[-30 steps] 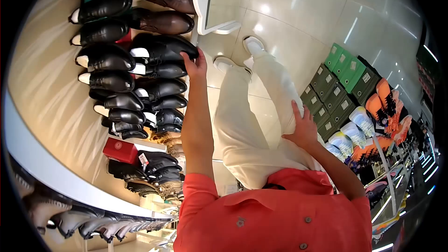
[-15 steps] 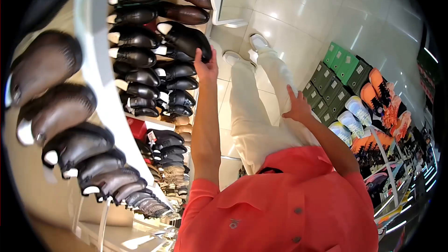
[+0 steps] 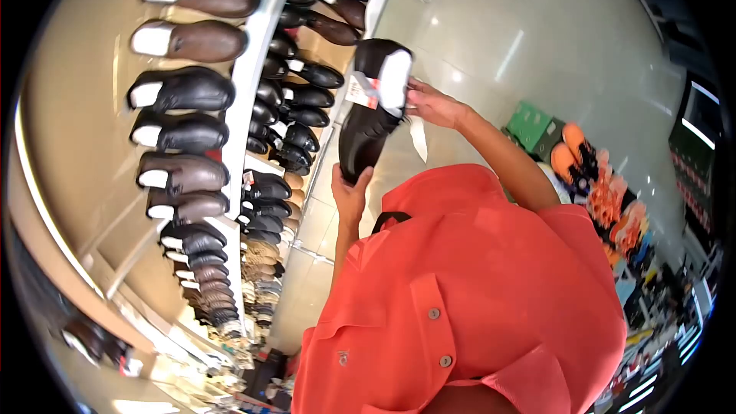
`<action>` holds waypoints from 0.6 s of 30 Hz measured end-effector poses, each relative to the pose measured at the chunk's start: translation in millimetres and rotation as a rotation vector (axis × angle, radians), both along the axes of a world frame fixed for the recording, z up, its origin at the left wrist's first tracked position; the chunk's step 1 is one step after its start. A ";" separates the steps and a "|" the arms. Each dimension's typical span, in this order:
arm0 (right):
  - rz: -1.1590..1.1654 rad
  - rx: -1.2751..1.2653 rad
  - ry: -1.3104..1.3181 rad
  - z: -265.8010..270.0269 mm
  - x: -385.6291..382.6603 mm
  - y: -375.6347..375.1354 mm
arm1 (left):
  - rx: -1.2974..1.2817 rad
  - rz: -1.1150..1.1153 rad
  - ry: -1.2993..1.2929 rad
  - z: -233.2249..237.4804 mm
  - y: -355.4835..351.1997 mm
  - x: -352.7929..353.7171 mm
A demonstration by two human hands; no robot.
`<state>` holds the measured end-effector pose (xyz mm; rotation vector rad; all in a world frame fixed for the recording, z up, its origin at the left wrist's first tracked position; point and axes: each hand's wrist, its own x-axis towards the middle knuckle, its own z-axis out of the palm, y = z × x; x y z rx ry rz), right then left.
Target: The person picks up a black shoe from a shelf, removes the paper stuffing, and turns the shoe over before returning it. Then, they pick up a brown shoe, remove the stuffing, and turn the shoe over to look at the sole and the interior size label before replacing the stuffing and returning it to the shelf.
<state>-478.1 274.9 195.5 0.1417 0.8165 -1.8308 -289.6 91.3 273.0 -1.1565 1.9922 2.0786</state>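
A dark dress shoe (image 3: 368, 134) is held up in front of me, its toe pointing toward my body. Its opening shows a white lining or insert, and a white and red tag (image 3: 360, 90) hangs at it. My left hand (image 3: 351, 193) grips the toe end, thumb and fingers on either side. At the heel end, my right hand (image 3: 435, 105) holds the shoe's side near the opening; some of its fingers are hidden behind the shoe.
On the left, an upper shelf (image 3: 257, 46) carries a long row of brown and black shoes. Lower shelves hold more black shoes (image 3: 310, 96). A floor mirror (image 3: 383, 0) stands ahead. To the right are green shoeboxes (image 3: 527, 124) and orange sports shoes (image 3: 563, 161).
The shoe has come off the lower shelf and toward my body, in my left hand. My right hand has moved from beside my leg up to the shoe's heel end. The view has shifted.
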 end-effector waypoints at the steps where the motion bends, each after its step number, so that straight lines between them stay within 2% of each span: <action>1: -0.031 -0.150 -0.058 10.0 -5.4 -9.9 | -0.051 0.003 0.046 13.4 5.1 2.8; 2: 0.037 -0.252 -0.152 22.6 -9.5 -11.9 | -0.077 0.038 0.075 25.0 10.9 3.8; 3: 0.059 -0.383 -0.207 6.1 -7.2 -14.2 | -0.099 0.072 0.096 41.9 18.4 5.0; 6: -0.031 -0.319 -0.192 50.2 -8.7 -31.4 | -0.197 0.103 0.130 68.0 30.3 10.1; 7: -0.064 -0.268 -0.159 76.6 -9.7 -36.4 | -0.097 0.071 0.134 79.2 28.7 14.0; 9: -0.012 -0.420 -0.168 93.2 -9.0 -48.3 | 0.182 0.154 0.281 95.3 26.8 18.8; 10: 0.015 -0.398 -0.202 103.7 -7.5 -54.2 | 0.023 0.051 0.258 106.7 26.9 17.2; 11: 0.040 -0.406 -0.185 115.0 -3.9 -62.6 | -0.012 0.009 0.305 119.3 25.8 14.6; 13: 0.058 -0.318 -0.007 153.8 12.8 -86.0 | 0.115 -0.010 0.382 123.6 20.8 22.7; 14: 0.019 -0.380 0.039 168.8 24.6 -97.2 | 0.036 0.042 0.406 123.3 23.4 28.2; 15: 0.090 -0.417 -0.011 175.2 35.4 -102.8 | 0.027 0.071 0.415 125.3 24.9 40.4; 17: 0.017 -0.434 0.188 182.0 62.0 -112.7 | 0.229 0.273 0.515 127.4 24.7 64.4; 18: 0.083 -0.389 0.394 172.1 77.6 -113.7 | 0.224 0.361 0.540 136.4 27.1 73.9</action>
